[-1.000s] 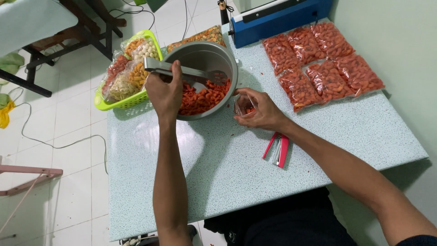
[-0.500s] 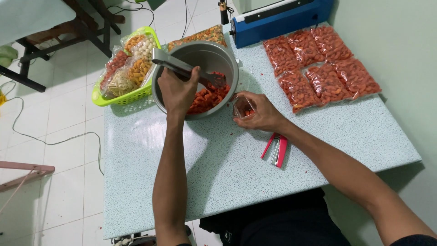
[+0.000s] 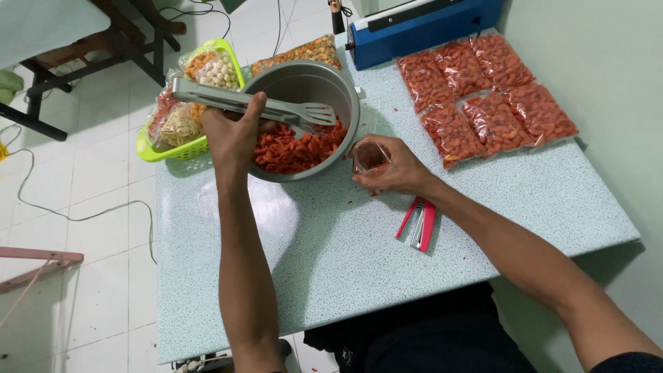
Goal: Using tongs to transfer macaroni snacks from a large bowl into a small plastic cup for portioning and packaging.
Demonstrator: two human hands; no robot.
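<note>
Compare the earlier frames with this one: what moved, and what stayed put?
The left hand kept its grip on the metal tongs and swung their tips from the pot's far right rim in over the red snacks. The right hand still holds the small clear bag beside the pot. Stapler and filled bags are unmoved.

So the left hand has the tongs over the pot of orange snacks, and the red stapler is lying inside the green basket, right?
Not quite. The head view shows the red stapler lying on the table, near the right hand, not in the green basket. The left hand does hold the tongs over the pot.
</note>
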